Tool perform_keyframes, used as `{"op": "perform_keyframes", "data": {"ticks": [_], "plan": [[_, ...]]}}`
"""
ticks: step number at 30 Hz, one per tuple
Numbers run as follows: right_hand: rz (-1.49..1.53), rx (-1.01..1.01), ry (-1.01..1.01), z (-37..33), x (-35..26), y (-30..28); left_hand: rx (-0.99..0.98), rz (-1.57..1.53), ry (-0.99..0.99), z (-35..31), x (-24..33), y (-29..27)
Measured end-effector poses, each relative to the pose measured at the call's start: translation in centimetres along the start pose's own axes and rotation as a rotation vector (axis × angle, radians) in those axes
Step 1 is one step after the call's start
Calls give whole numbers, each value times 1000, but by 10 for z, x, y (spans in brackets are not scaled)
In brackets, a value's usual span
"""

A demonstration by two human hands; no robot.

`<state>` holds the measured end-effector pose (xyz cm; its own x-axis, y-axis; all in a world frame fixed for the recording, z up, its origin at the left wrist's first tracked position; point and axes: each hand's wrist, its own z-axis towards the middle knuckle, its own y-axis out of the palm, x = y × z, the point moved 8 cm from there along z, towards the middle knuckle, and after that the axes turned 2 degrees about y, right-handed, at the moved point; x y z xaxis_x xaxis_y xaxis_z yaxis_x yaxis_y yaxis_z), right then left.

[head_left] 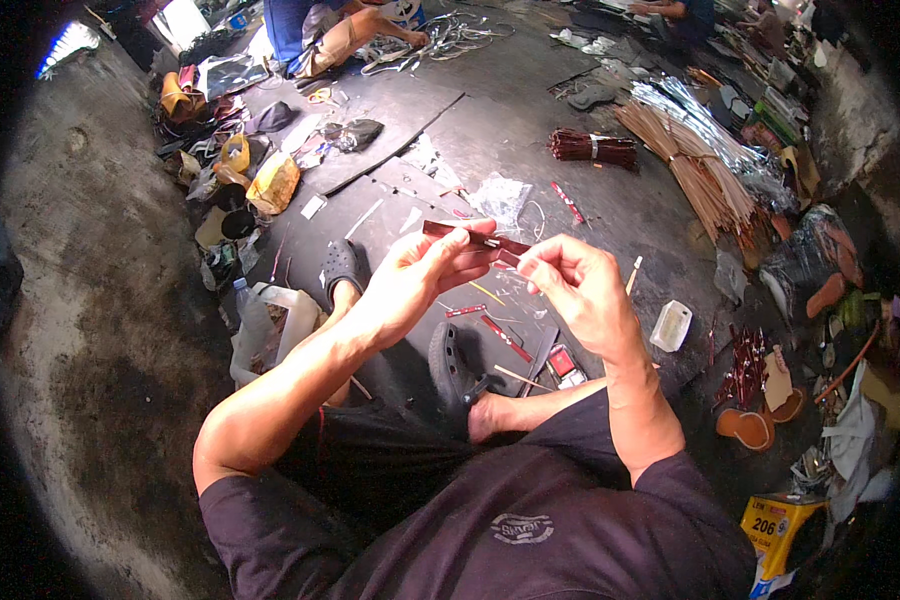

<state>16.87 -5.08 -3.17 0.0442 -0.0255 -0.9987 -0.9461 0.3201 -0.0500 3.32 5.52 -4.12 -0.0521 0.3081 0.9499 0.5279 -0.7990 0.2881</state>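
Dark-red strip (478,238) is pinched by the fingers of your raised left hand (432,262) and right hand (582,288); two red pieces (507,339) lie below them, one beyond.

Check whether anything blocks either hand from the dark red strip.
Nothing visible does: the left hand holds the dark red strip between thumb and fingers, and the right hand has its fingertips at the strip's right end.

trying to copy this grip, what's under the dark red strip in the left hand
Fingers of the left hand lie under the dark red strip, partly showing past its edges. The stretch of those fingers that the strip covers cannot be seen.
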Motion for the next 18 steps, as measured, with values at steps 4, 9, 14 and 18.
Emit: {"op": "perform_keyframes", "data": {"ticks": [4,9,14,18], "plan": [[9,15,5,12,10,-1,-48,-46,-36,2,-2,7],[3,-15,46,17,13,3,-67,-99,-33,1,0,7],[-8,-18,28,20,15,5,-88,-85,-37,1,-2,6],[-40,-6,2,23,18,4,-119,-38,-41,2,-3,7]]}}
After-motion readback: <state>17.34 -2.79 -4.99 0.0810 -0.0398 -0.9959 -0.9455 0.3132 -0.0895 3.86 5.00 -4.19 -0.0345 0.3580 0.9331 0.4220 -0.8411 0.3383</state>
